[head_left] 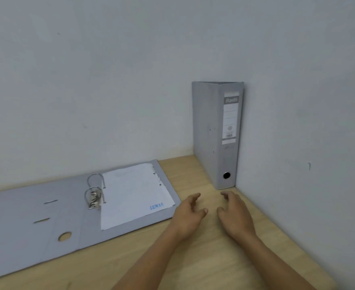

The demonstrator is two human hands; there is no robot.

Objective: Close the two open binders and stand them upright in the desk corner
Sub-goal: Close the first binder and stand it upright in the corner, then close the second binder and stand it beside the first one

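Note:
One grey binder (214, 130) stands shut and upright in the desk corner, its labelled spine facing me and its side against the right wall. A second grey binder (36, 222) lies flat and open along the back wall at the left, its metal rings (95, 191) up and a white sheet (134, 193) on its right half. My left hand (190, 214) and my right hand (234, 214) hover side by side over the bare desk, just in front of the standing binder. Both hands have fingers apart and hold nothing.
The light wooden desk (193, 258) meets a grey-white wall (109, 80) at the back and another wall (308, 143) at the right. A strip of bare desk separates the open binder's right edge from the standing binder.

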